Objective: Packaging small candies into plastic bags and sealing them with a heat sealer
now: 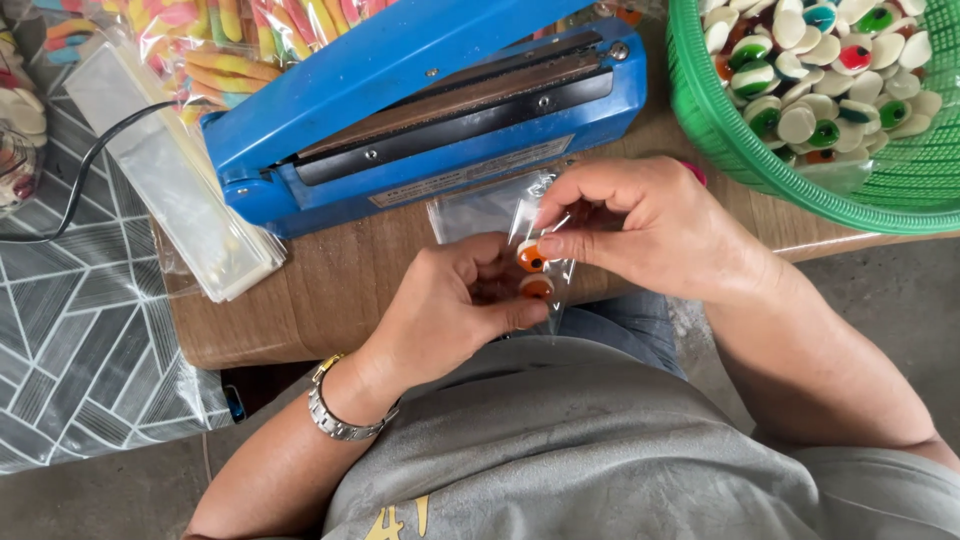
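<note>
A small clear plastic bag (520,225) is held between both hands just in front of the blue heat sealer (420,100), over the near edge of the wooden table (330,290). The left hand (450,305) is closed around the lower end of the bag, with the thumb pressed against the side, and a metal wristwatch (335,412) is worn on its wrist. The right hand (640,225) is pinched with thumb and fingertips on the upper part of the bag, close in front of the sealer's base. Two round orange-centred candies (531,258) are seen inside the bag, stacked one above the other between the two hands.

The sealer is set with its arm raised, so that the dark sealing strip is exposed. To the left of the sealer a stack of empty clear bags (175,180) is laid on the table, and a black cable (85,170) is run from the sealer's left end across a grey patterned cloth (80,330). Behind the sealer, packets of striped, colourful gummy sweets (240,35) are piled. To the right of the sealer a green plastic basket (800,175) is placed, filled with round white candies (820,70) with green, red and blue centres
</note>
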